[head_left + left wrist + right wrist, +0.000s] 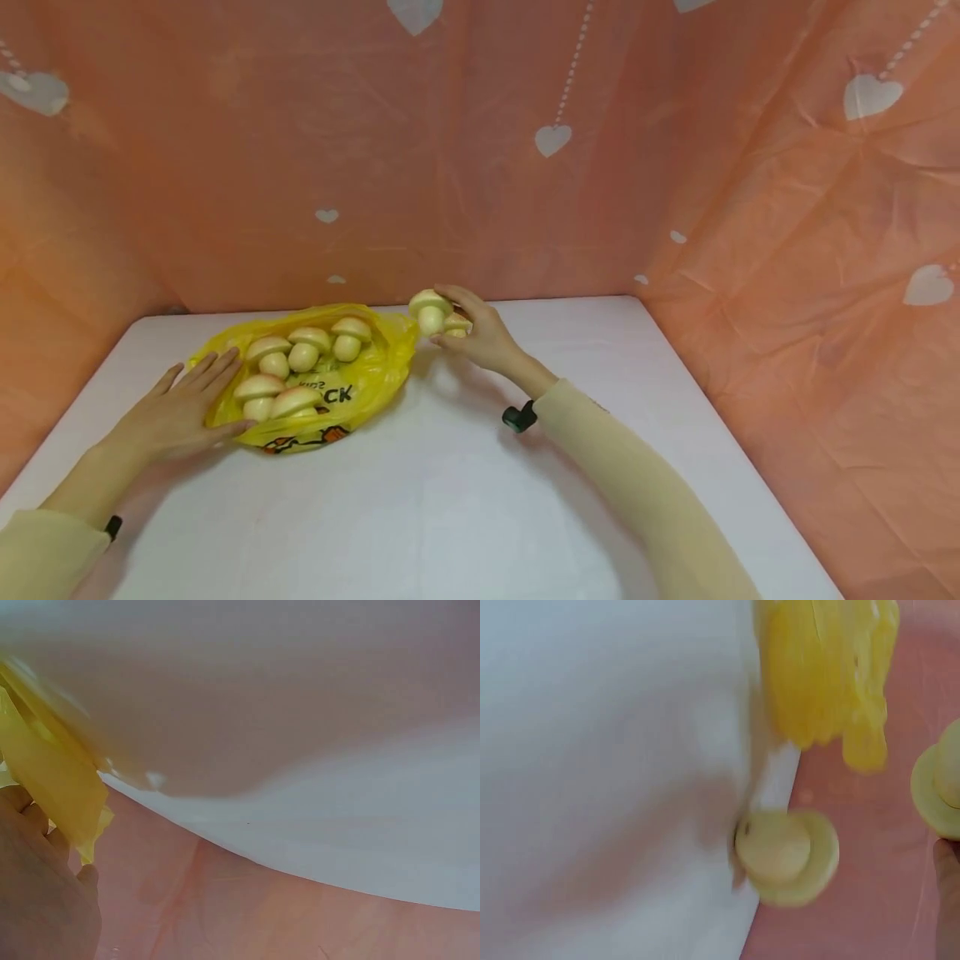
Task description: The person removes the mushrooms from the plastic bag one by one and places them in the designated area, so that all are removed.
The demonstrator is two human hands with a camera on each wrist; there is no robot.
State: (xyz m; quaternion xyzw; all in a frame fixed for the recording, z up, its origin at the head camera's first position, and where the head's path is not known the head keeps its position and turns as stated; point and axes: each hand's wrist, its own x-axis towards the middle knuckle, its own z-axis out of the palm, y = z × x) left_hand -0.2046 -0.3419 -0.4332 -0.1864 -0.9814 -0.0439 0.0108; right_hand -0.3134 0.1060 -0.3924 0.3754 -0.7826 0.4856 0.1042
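Note:
Up near the back of the table, my right hand (pixel 483 332) grips a cream mushroom (pixel 431 313) with a rounded cap and stubby stem. Part of that held mushroom (pixel 946 784) shows at the edge of the right wrist view. A second mushroom (pixel 457 323) is on the table, partly covered by my right fingers. My left hand (pixel 172 410) rests its spread, straight fingers on the left side of a yellow plastic bag (pixel 382 379). Inside the bag's wide mouth sit several similar mushrooms (pixel 303 357). In the left wrist view, bag film (pixel 60 787) overlaps the fingers.
The white table (pixel 450 500) stretches in front of the bag and to its right. Orange-pink cloth (pixel 480 167) with white hearts hangs behind it and along both sides. A dark band sits at each wrist.

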